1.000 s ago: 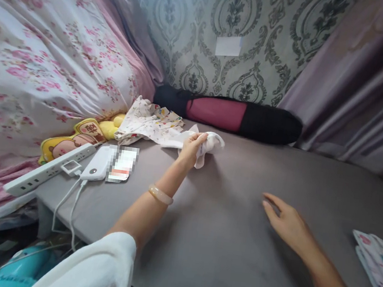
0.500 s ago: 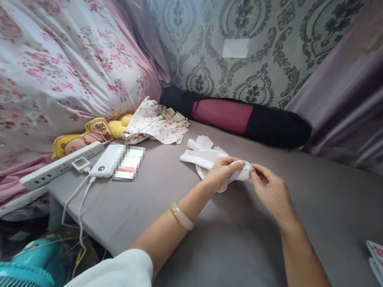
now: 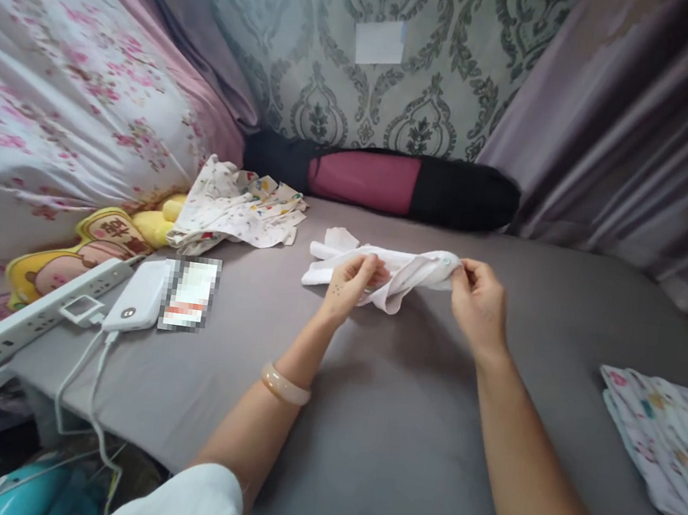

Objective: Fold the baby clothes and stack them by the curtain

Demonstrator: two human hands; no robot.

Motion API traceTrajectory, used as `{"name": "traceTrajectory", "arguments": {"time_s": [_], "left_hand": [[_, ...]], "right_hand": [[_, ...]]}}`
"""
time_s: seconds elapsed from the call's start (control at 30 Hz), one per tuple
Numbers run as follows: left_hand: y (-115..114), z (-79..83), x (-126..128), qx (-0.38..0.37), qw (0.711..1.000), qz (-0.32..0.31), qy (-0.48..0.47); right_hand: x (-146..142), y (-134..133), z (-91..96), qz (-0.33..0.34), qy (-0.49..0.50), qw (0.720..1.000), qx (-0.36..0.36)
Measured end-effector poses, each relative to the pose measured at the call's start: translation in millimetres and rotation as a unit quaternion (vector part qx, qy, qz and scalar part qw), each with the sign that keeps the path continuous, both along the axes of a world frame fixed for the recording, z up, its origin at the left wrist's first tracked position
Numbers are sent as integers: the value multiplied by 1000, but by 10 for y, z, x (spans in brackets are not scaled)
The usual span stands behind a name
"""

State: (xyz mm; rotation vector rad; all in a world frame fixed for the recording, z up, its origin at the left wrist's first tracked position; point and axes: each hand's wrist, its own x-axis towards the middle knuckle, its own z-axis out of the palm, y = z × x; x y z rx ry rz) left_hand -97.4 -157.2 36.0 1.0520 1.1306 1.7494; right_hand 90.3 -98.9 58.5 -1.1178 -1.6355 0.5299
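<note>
A small white garment (image 3: 414, 275) with a few tiny snap-like spots is stretched crosswise just above the grey sheet, its left part lying folded on it. At the garment's right end my right hand (image 3: 480, 305) pinches the edge between thumb and fingers. My left hand (image 3: 349, 286) is closed at the garment's middle, thumb up and fingers curled against the cloth. Its fingertips are partly hidden in the folds. A pale bangle (image 3: 285, 385) circles my left wrist.
The grey-sheeted bed (image 3: 371, 438) carries a crumpled patterned cloth (image 3: 236, 214), a power bank (image 3: 140, 294), a power strip (image 3: 32, 318) and a yellow cushion (image 3: 52, 261). Folded printed clothes (image 3: 668, 444) lie at right. A black-and-maroon bolster (image 3: 364, 178) lines the wall.
My left hand has moved left, away from my right hand, and the garment between them is now drawn out longer. The view has turned right, showing more of the folded clothes.
</note>
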Motion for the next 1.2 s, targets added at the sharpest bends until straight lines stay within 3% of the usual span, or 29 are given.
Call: {"name": "traceTrajectory", "arguments": {"time_s": [0.2,0.43,0.73,0.97,1.1,1.2], "left_hand": [[-100,-63,60,24,992,33,118],[-149,-152,232,80,961,44,262],[-87,-356,267,98,920,62,374],[-63,-257,186,75,945,122,293],[-89,-76,98,55,966,153,201],[-127,120,-24,71,966,178,173]], "right_hand": [[130,33,127,-59,46,997,9],[301,88,202,-129,46,990,35],[388,122,214,-149,62,984,77],[395,65,277,-127,12,984,126],[377,-75,392,-95,-23,984,146],[400,-188,496,-63,-50,984,158]]}}
